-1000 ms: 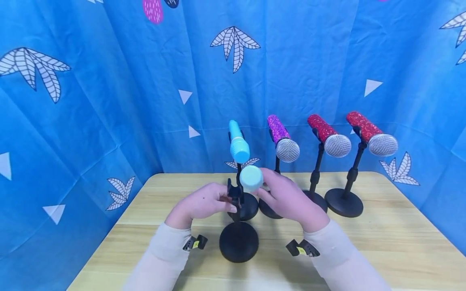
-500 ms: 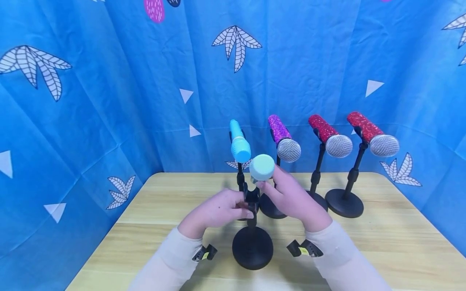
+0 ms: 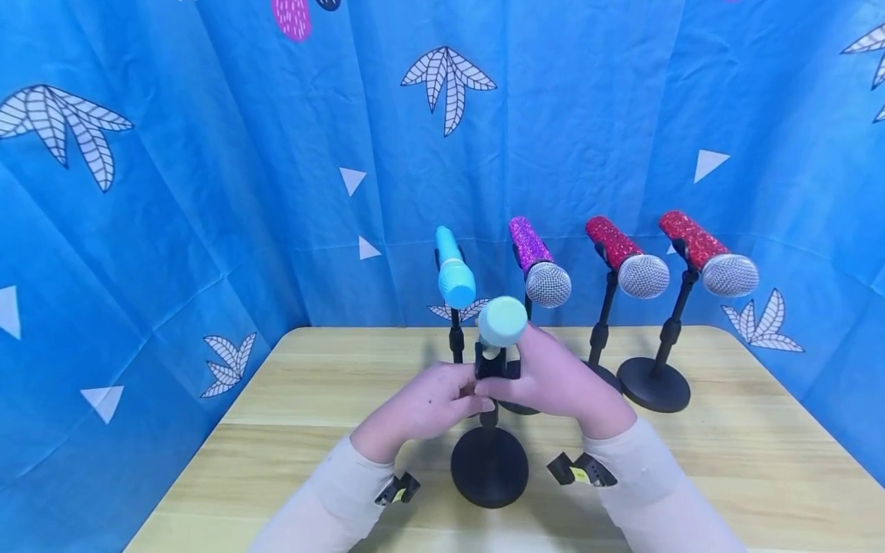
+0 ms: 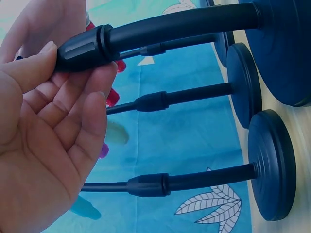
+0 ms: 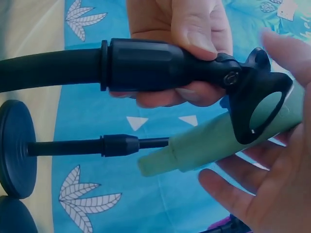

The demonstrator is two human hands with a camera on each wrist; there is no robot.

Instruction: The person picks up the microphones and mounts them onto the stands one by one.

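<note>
In the head view, a black desk microphone stand (image 3: pixel 488 468) stands in front of me. My left hand (image 3: pixel 429 403) pinches its upper collar (image 5: pixel 141 65) between thumb and fingers, just below the clip (image 5: pixel 237 107). A mint-green microphone (image 3: pixel 502 321) is in my right hand (image 3: pixel 563 384), its head facing me. The right wrist view has the microphone's narrow tail (image 5: pixel 155 164) reaching past the clip, the body lying against the clip's curved arms. Right fingers curl behind the microphone while the thumb lies by the clip. The microphone's head is outside that view.
Behind stand a blue microphone (image 3: pixel 456 280), a purple glitter one (image 3: pixel 528 244), and two red glitter ones (image 3: pixel 611 238), each on a black stand. They line the back of the wooden table (image 3: pixel 311 415). A blue patterned curtain (image 3: pixel 553 115) hangs around it.
My left hand has shifted the stand to the right, bringing its clip under the mint-green microphone. The right hand moved slightly right, and its thumb has come down to the clip.
</note>
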